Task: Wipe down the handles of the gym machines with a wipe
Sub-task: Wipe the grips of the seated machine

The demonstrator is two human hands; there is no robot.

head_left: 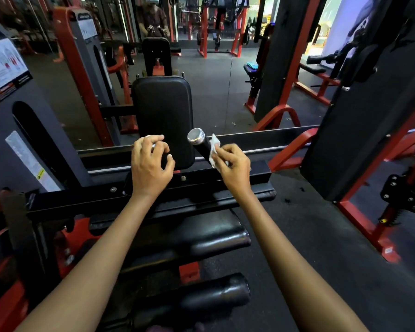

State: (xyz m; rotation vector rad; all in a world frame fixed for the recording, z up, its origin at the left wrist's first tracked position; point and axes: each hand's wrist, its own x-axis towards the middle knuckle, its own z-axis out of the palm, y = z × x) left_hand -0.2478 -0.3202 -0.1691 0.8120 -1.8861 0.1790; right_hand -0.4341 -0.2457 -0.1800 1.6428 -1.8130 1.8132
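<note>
Two black handles with silver end caps stick up toward me from a red and black gym machine. My right hand (230, 164) pinches a small white wipe (213, 148) against the side of the right handle (200, 142), just below its silver cap. My left hand (151, 161) curls loosely over the left handle (153, 146), whose silver cap shows between the fingers; the fingers are spread and I cannot tell how firmly they touch it. A black chest pad (163, 111) stands upright behind both handles.
The machine's black cross frame (130, 200) runs under my wrists, with black roller pads (201, 238) below. A grey weight-stack cover with labels (22, 140) stands left. A black column and red frame (359, 140) stand right. A mirror ahead reflects more machines.
</note>
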